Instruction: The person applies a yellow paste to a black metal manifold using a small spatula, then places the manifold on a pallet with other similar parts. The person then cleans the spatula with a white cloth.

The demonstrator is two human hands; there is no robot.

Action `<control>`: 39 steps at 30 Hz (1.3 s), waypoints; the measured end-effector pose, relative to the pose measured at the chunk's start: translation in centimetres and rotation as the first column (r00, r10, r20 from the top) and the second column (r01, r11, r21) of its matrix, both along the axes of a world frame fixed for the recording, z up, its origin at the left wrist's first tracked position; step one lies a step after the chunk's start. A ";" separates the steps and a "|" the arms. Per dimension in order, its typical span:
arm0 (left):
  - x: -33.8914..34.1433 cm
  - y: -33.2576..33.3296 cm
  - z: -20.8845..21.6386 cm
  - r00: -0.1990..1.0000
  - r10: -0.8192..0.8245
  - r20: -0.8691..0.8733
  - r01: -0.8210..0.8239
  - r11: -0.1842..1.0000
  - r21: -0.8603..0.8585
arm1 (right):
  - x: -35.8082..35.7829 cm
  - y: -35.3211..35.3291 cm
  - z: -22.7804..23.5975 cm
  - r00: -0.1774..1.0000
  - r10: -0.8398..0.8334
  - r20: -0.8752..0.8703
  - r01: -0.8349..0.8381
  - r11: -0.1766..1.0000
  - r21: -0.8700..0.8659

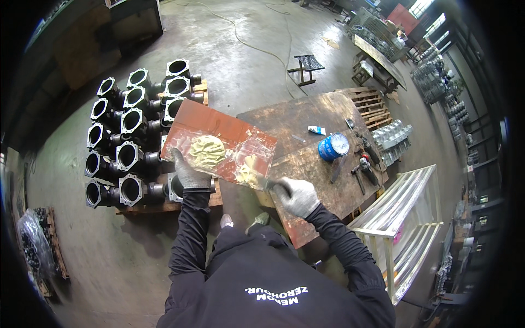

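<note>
While the red board (219,143) is held up beside the table's (306,164) left edge by the closed left hand (188,174), a scraper (266,184), gripped in the right hand (296,197), is pointed leftwards at its putty (206,151).

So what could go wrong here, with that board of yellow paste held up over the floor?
The reddish board is propped by the left hand alone, off the rusty table; it might tip, dropping the yellow paste. The right hand works a scraper at the board's near edge, where paste could fall on the shoes. The black castings stand close behind.
</note>
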State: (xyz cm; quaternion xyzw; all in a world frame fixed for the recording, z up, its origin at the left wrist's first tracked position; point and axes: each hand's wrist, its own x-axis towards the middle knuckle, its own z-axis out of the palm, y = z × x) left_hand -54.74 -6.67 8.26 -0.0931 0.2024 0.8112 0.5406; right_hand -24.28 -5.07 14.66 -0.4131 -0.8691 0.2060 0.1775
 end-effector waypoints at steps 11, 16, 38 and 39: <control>1.3 0.4 0.7 0.978 0.107 -0.178 -0.093 0.992 0.082 | -1.1 6.3 0.8 0.984 -0.106 0.141 0.088 0.988 0.125; 1.7 0.4 1.7 0.984 0.116 -0.137 -0.110 0.992 0.054 | -1.5 4.1 0.1 0.985 -0.024 0.170 0.011 0.997 0.074; 2.0 0.1 3.8 0.969 0.137 -0.208 -0.127 0.990 0.057 | -2.1 9.2 1.7 0.989 -0.085 0.119 0.066 0.985 0.156; 2.0 0.1 3.8 0.962 0.140 -0.233 -0.119 0.988 0.103 | -2.1 9.0 1.6 0.986 -0.085 0.147 0.061 0.985 0.162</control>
